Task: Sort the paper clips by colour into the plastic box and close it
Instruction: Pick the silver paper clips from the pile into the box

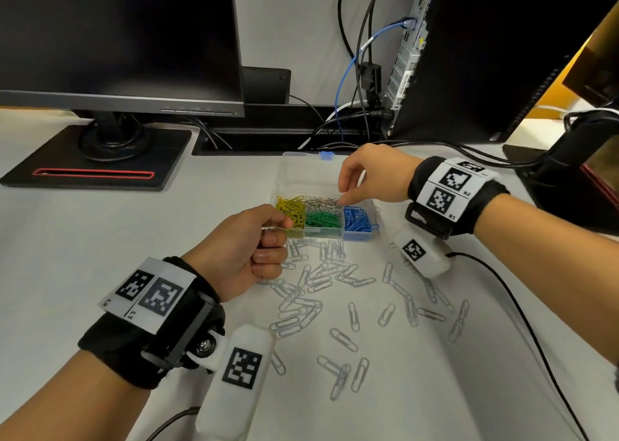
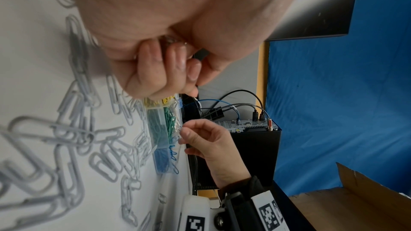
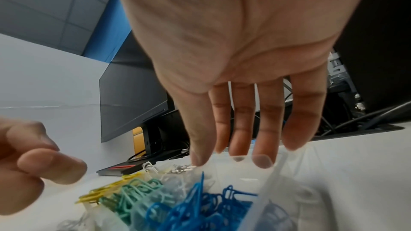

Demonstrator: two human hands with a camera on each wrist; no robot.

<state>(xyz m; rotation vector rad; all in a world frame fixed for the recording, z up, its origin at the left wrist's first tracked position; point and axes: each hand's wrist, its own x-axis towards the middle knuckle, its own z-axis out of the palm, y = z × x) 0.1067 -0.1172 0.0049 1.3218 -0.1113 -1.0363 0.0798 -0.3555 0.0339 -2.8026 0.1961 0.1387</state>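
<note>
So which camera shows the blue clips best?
The right wrist view: the blue clips fill the foreground, large and sharp, below the right hand. The head view shows them small but clear in the box's right compartment. The left wrist view shows only a blurry blue patch.

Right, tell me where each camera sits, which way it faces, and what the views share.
Head: worn on the head, looking forward and down at the table; both forearms, left hand and right hand show.
Left wrist: under the left wrist, looking along the curled fingers toward the plastic box; the right hand also shows.
Right wrist: under the right wrist, looking past the straight fingers down into the box; left fingertips at the left edge.
Shared: all three show the box's yellow, green and blue clips.
</note>
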